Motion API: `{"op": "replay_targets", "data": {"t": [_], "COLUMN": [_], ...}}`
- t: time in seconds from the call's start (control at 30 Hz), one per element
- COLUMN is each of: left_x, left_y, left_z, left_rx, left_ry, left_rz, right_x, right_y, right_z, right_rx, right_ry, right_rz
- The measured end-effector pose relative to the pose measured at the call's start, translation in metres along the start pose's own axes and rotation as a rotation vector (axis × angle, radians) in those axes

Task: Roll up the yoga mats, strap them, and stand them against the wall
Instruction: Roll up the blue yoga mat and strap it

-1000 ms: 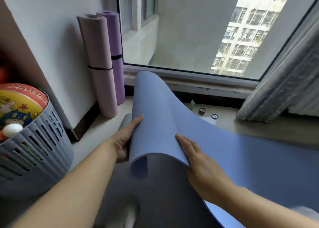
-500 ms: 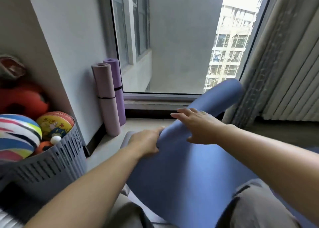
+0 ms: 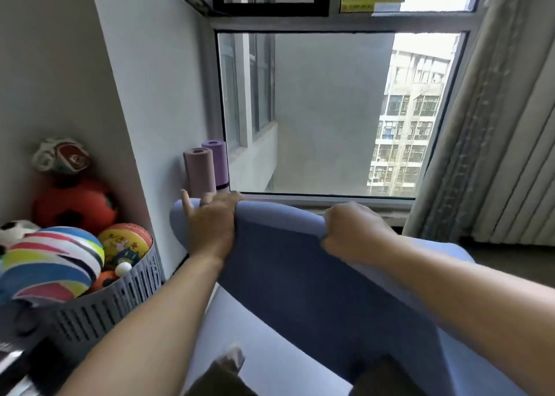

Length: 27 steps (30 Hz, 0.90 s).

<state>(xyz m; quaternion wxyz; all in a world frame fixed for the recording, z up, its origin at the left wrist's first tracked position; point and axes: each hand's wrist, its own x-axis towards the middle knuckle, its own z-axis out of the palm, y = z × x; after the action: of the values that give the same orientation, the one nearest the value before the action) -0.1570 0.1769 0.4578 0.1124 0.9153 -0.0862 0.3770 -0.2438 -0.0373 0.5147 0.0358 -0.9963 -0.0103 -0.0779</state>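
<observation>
Rolling the blue mat point(image 3: 300, 275): both of my hands now sit on top of a formed roll below the window point(image 3: 315, 110), where one second ago they only bent the loose end over. The left hand point(image 3: 210, 227) lies flatter on the roll's left end, fingers point(image 3: 207, 199) spread and curled over the far side. The right hand point(image 3: 351, 230) is fisted, fingers clamped on the roll's edge. I judge the rolling well under way, with flat mat left toward me; strapping is not yet due. Left of the window, a pink mat point(image 3: 199, 170) and a purple mat point(image 3: 217, 164) stand rolled against the wall point(image 3: 150, 110); their lower halves, where the straps showed earlier, are hidden behind my left hand. The basket point(image 3: 114, 299) of balls sits further left. The roll's thickness and tightness are hard to make out, and no strap for the blue mat is visible.
</observation>
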Motion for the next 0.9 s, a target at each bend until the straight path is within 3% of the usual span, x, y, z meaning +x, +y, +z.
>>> {"op": "replay_targets", "data": {"t": [0.07,0.17,0.23,0.33,0.57,0.67,0.77,0.83,0.9], "left_x": [0.015,0.025,0.01,-0.045,-0.168,-0.19,-0.192,-0.186,-0.182], "left_y": [-0.008,-0.014,-0.015,-0.016,0.001,0.041,0.07,0.083,0.093], "left_z": [-0.011,-0.026,-0.023,-0.003,-0.006,-0.02,-0.022,-0.02,-0.021], "left_rx": [0.081,0.195,0.16,0.072,-0.242,-0.351,-0.288,-0.178,-0.106], "left_ry": [0.177,0.423,0.425,0.155,-0.878,-0.882,-0.86,-0.942,-0.99], "left_rz": [0.066,0.322,0.464,0.511,0.597,0.626,0.665,0.655,0.655], "right_x": [-0.003,-0.015,-0.027,-0.045,-0.104,-0.119,-0.126,-0.137,-0.157], "right_y": [-0.01,-0.006,0.001,0.007,0.022,0.023,0.031,0.041,0.048], "right_z": [-0.006,0.003,0.016,0.043,0.091,0.095,0.098,0.099,0.099], "right_rx": [0.054,-0.063,-0.138,-0.165,-0.213,-0.149,-0.023,0.065,-0.022], "right_ry": [0.022,0.076,0.047,-0.137,-0.649,-0.771,-0.837,-0.772,-0.599], "right_rz": [-0.039,-0.12,-0.142,-0.119,-0.183,-0.216,-0.17,-0.118,-0.103]}}
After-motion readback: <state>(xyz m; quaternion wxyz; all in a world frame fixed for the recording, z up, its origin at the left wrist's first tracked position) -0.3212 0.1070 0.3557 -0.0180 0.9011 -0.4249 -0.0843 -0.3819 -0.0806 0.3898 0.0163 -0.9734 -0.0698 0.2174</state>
